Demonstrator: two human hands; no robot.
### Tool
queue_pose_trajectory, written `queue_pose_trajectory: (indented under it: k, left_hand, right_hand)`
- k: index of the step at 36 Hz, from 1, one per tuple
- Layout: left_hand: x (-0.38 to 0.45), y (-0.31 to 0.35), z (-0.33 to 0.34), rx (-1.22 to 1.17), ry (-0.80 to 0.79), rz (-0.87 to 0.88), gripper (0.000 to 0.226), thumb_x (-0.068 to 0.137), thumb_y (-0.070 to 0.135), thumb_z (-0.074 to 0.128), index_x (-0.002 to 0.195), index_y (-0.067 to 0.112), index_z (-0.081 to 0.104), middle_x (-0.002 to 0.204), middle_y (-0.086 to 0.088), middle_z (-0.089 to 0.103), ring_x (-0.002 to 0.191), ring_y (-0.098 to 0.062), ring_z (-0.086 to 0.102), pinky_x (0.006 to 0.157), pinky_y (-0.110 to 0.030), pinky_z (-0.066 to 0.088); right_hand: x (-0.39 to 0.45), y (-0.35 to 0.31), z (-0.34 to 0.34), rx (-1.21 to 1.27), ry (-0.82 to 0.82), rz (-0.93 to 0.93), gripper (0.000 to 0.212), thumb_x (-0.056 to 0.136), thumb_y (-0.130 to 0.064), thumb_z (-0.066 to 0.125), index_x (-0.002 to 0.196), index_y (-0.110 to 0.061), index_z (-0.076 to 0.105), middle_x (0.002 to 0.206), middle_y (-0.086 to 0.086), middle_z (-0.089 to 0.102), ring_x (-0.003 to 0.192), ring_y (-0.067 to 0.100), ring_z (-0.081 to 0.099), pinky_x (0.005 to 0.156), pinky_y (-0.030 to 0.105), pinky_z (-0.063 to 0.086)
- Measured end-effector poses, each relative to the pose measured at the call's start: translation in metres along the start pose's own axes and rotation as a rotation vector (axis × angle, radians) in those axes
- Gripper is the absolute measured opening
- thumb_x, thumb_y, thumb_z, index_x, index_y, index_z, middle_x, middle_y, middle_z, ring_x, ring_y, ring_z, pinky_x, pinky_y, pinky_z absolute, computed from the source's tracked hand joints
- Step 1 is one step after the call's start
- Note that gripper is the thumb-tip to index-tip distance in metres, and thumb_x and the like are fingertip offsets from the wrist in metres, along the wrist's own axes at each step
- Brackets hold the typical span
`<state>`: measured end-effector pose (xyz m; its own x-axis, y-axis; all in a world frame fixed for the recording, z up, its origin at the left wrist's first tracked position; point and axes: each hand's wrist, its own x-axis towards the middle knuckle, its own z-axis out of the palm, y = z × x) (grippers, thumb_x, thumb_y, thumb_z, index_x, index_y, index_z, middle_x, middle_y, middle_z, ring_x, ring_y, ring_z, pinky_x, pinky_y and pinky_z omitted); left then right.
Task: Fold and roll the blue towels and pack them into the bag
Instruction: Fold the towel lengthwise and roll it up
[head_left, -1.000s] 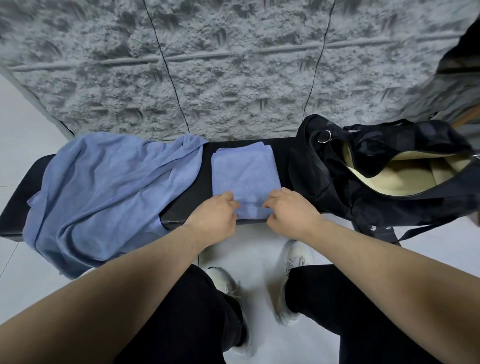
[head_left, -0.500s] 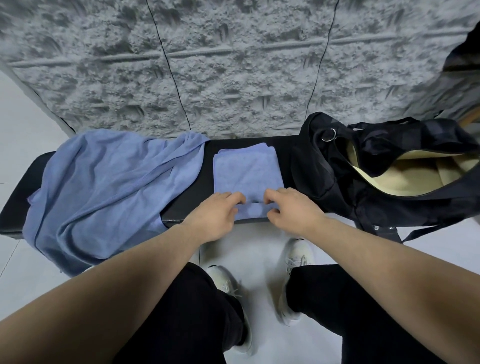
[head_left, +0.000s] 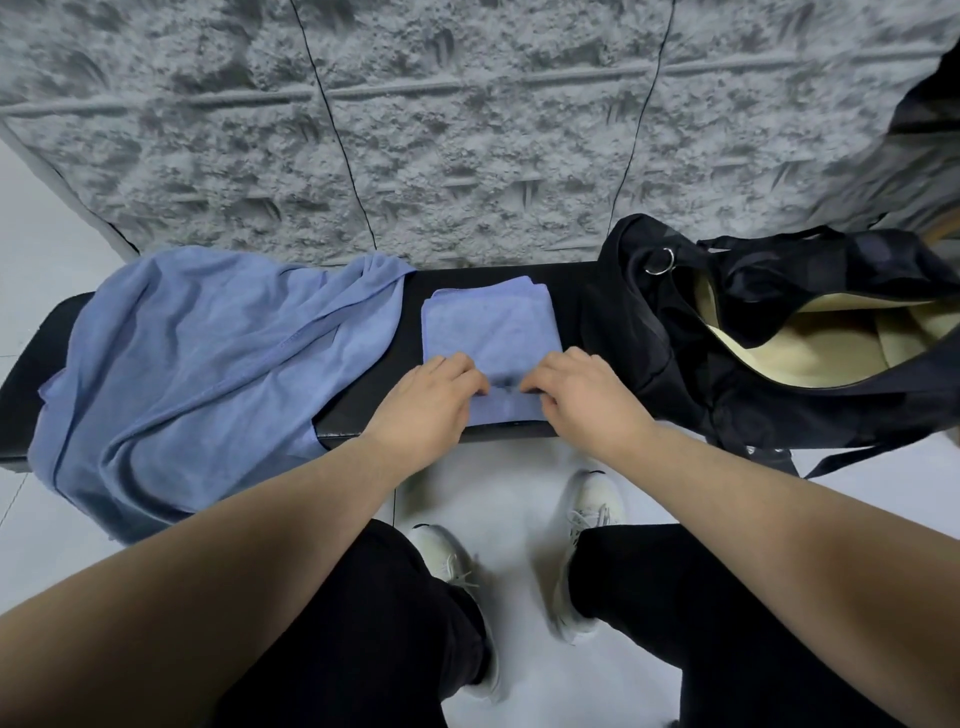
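Blue folded towel (head_left: 491, 325) is lying on the black bench (head_left: 566, 306); I'm seeing both hands, left (head_left: 426, 402) and right (head_left: 582, 397), palms down, fingers curling around its near rolled edge beside the bag (head_left: 675, 364).

The folded towel (head_left: 488, 322) is matt, nubbly blue terry cloth; the bench (head_left: 395, 395) smooth black; the wall (head_left: 467, 130) rough grey; the bag (head_left: 649, 332) black fabric.

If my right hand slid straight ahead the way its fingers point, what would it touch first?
Probably only more of the folded blue towel under the right hand, then the left hand; depth is unclear.
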<state>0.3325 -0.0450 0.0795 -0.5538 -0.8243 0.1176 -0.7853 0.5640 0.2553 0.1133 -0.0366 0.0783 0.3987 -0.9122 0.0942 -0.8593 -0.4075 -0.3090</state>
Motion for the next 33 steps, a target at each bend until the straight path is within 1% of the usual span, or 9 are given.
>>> queue_pose_trajectory:
  k: [4, 6, 9, 12, 15, 17, 20, 26, 33]
  left_hand:
    - [0.003, 0.006, -0.002, -0.017, -0.043, -0.073, 0.033, 0.089, 0.0, 0.048, 0.114, 0.012, 0.066, 0.109, -0.004, 0.063, 0.093, -0.028, 0.055, 0.08, -0.044, 0.048]
    - [0.003, 0.007, -0.002, 0.001, -0.054, -0.094, 0.035, 0.091, 0.002, 0.046, 0.117, 0.014, 0.065, 0.112, -0.002, 0.062, 0.098, -0.026, 0.056, 0.079, -0.042, 0.049]
    - [0.0, 0.007, -0.002, 0.018, -0.031, -0.079, 0.034, 0.086, 0.006, 0.051, 0.115, 0.013, 0.068, 0.105, -0.003, 0.065, 0.092, -0.028, 0.059, 0.072, -0.04, 0.051]
    - [0.0, 0.006, -0.002, 0.047, -0.076, -0.056, 0.035, 0.084, 0.019, 0.059, 0.117, 0.014, 0.066, 0.105, -0.002, 0.064, 0.091, -0.027, 0.059, 0.076, -0.038, 0.05]
    - [0.004, 0.002, -0.001, 0.069, -0.162, -0.054, 0.048, 0.085, 0.033, 0.069, 0.128, 0.016, 0.058, 0.116, 0.0, 0.059, 0.101, -0.024, 0.054, 0.088, -0.036, 0.045]
    - [0.007, 0.0, -0.001, 0.079, -0.186, -0.064, 0.05, 0.085, 0.033, 0.071, 0.13, 0.018, 0.055, 0.119, 0.001, 0.057, 0.103, -0.023, 0.052, 0.09, -0.035, 0.043]
    - [0.008, 0.0, 0.0, 0.067, -0.17, -0.059, 0.045, 0.085, 0.024, 0.071, 0.127, 0.016, 0.057, 0.117, -0.003, 0.059, 0.101, -0.025, 0.053, 0.089, -0.037, 0.043]
    - [0.006, 0.005, -0.003, 0.053, -0.146, -0.051, 0.037, 0.084, 0.012, 0.062, 0.121, 0.011, 0.064, 0.107, -0.008, 0.064, 0.092, -0.031, 0.058, 0.083, -0.042, 0.047]
    - [0.001, 0.011, -0.007, 0.096, -0.22, -0.078, 0.038, 0.085, 0.021, 0.054, 0.122, 0.017, 0.062, 0.108, -0.002, 0.062, 0.093, -0.026, 0.057, 0.083, -0.041, 0.047]
  right_hand:
    - [0.0, 0.004, 0.007, -0.046, 0.011, -0.082, 0.034, 0.068, 0.009, 0.069, 0.093, -0.012, 0.075, 0.082, 0.004, 0.064, 0.068, 0.028, 0.057, 0.061, 0.033, 0.042]
    - [-0.001, 0.002, 0.008, -0.072, 0.015, -0.108, 0.029, 0.066, 0.006, 0.071, 0.09, -0.011, 0.075, 0.079, 0.004, 0.064, 0.065, 0.028, 0.057, 0.058, 0.034, 0.045]
    - [-0.005, 0.0, 0.007, -0.102, -0.007, -0.108, 0.024, 0.072, -0.017, 0.07, 0.095, -0.012, 0.073, 0.083, 0.002, 0.063, 0.074, 0.026, 0.059, 0.064, 0.032, 0.044]
    - [-0.006, 0.002, 0.006, -0.133, -0.072, -0.095, 0.04, 0.072, -0.028, 0.076, 0.108, -0.012, 0.07, 0.094, 0.003, 0.064, 0.086, 0.026, 0.06, 0.073, 0.036, 0.049]
    - [0.0, 0.004, 0.006, -0.114, -0.098, -0.087, 0.045, 0.075, -0.021, 0.077, 0.117, -0.011, 0.066, 0.106, 0.006, 0.064, 0.095, 0.028, 0.059, 0.081, 0.039, 0.047]
    - [0.003, 0.004, 0.005, -0.101, -0.102, -0.08, 0.041, 0.077, -0.017, 0.074, 0.117, -0.011, 0.065, 0.107, 0.006, 0.063, 0.096, 0.029, 0.058, 0.082, 0.039, 0.046]
    - [0.005, 0.002, 0.004, -0.11, -0.106, -0.069, 0.039, 0.078, -0.014, 0.07, 0.116, -0.01, 0.064, 0.107, 0.007, 0.063, 0.096, 0.03, 0.057, 0.081, 0.038, 0.043]
    - [0.006, -0.002, -0.003, -0.127, -0.165, -0.038, 0.039, 0.085, -0.017, 0.059, 0.124, -0.014, 0.06, 0.115, 0.004, 0.061, 0.106, 0.025, 0.055, 0.091, 0.037, 0.043]
    - [-0.002, -0.007, -0.007, -0.086, -0.2, -0.02, 0.039, 0.086, -0.021, 0.055, 0.125, -0.018, 0.059, 0.111, 0.001, 0.062, 0.103, 0.024, 0.056, 0.088, 0.035, 0.044]
